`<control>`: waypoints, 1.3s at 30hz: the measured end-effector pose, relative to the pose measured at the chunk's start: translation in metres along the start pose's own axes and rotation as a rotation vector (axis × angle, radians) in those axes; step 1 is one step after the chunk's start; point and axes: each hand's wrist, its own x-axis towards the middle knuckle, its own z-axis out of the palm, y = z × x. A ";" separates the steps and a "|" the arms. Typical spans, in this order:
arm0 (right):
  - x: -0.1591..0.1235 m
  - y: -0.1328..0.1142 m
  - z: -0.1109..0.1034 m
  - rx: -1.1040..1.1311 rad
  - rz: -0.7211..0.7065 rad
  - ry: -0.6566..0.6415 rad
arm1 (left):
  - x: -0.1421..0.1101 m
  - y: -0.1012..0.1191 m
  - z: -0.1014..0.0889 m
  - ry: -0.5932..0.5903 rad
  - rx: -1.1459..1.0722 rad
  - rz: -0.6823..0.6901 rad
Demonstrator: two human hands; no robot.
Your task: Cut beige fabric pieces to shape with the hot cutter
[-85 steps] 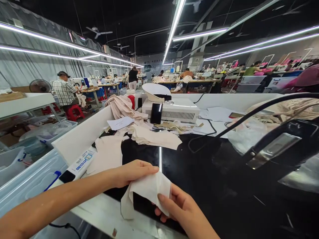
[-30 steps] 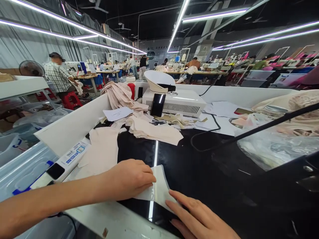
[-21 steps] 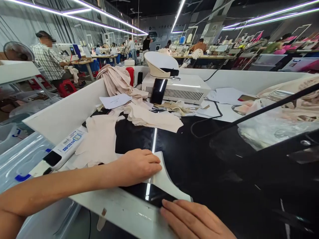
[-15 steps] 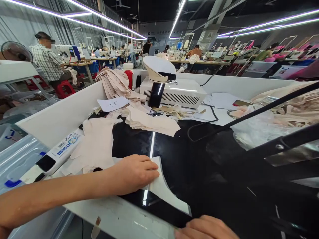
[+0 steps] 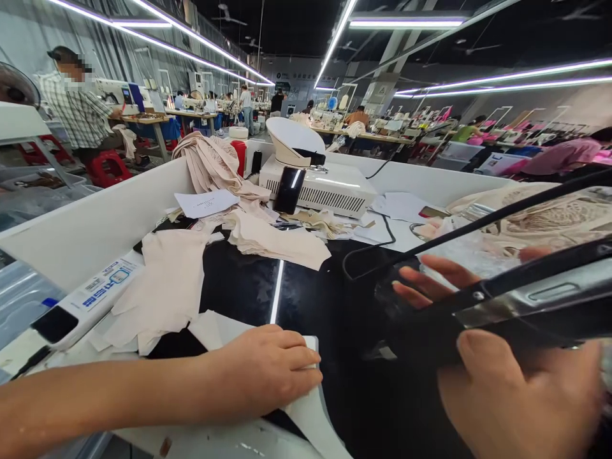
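Note:
My left hand lies over a white curved flat piece on the black tabletop, near the front edge. Its fingers are bent close together on the piece's edge; their undersides are hidden. A strip of cream fabric shows beyond the wrist. My right hand is raised at the right, around a black and metal arm that crosses in front of it. Thumb and fingers are spread apart, with nothing visible between them; part of the hand is blurred or hidden by the arm.
Cream fabric pieces and a fabric stack lie further back. A phone leans on a white vented box. A black cable loops across the top. A plastic bag is at right. A seated person works at left.
My right hand has risen from the front edge to the black arm and spread its fingers. The left hand has shifted slightly right and nearer with the white piece. The view has turned a little.

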 end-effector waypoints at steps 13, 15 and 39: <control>0.003 0.013 0.061 0.245 0.095 0.105 | 0.007 0.006 0.021 0.147 0.106 -0.060; 0.004 0.016 0.063 0.258 0.098 0.098 | 0.006 0.006 0.023 0.156 0.105 -0.052; -0.004 0.015 0.066 0.304 0.081 0.032 | 0.006 0.009 0.022 0.215 0.113 -0.109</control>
